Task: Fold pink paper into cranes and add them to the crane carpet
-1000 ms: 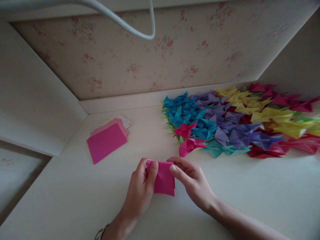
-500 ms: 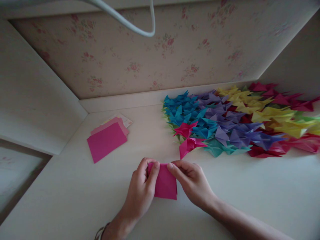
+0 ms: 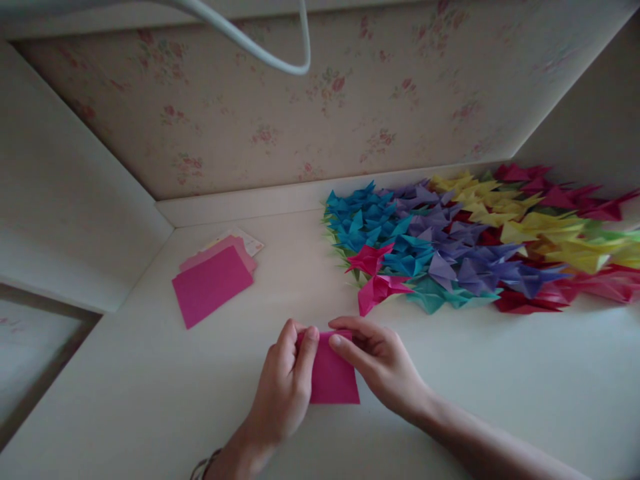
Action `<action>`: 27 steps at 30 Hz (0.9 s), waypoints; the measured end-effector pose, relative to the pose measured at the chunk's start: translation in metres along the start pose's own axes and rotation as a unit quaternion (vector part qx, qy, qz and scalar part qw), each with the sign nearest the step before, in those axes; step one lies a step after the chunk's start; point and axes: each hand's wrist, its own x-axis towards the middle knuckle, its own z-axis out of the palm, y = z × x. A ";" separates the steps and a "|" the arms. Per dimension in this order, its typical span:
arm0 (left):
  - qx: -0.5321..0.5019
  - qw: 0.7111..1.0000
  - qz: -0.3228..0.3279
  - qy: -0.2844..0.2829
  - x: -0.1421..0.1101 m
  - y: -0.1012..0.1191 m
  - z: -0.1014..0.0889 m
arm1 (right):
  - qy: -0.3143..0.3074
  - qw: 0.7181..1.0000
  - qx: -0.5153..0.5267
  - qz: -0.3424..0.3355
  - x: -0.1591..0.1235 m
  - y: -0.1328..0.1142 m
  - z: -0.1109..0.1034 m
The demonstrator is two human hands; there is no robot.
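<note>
Paper (image 3: 334,381) over tabletop (image 3: 500,380): L hand (image 3: 285,377) fingers clamped on its far-left corner; R hand (image 3: 383,360) thumb by far edge, index tip apart from it, grip unclear. Edges may misalign if L slips; cranes (image 3: 383,288) beyond poss. bumped if R strays.

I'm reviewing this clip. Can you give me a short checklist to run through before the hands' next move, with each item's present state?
1. Left hand has hold of the pink paper: ok, thumb over its upper left part.
2. Right hand has a firm pinch: cannot tell; thumb and index finger are at the paper's top edge.
3. Paper's layers line up: cannot tell, fingers cover part of the edges.
4. Paper stack is apart from the hands: ok, it lies off to the left.
5. Nearest pink folded figure has ample room from the right hand: not ok, it lies close beyond it.
</note>
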 end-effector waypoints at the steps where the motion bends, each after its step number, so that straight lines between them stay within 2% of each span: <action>1: 0.005 1.000 0.005 0.000 0.000 -0.001 0.000 | -0.004 1.000 -0.007 -0.004 0.000 0.001 0.000; 11: 0.002 1.000 0.001 -0.013 0.001 -0.004 0.000 | 0.026 0.989 -0.137 -0.039 -0.001 0.000 -0.004; 19: -0.042 0.995 -0.035 -0.079 0.003 -0.004 0.000 | 0.050 0.982 -0.177 -0.051 -0.001 0.002 -0.003; 27: 0.026 0.998 0.027 -0.042 0.001 -0.006 0.006 | 0.051 0.970 -0.212 -0.104 -0.004 0.004 -0.002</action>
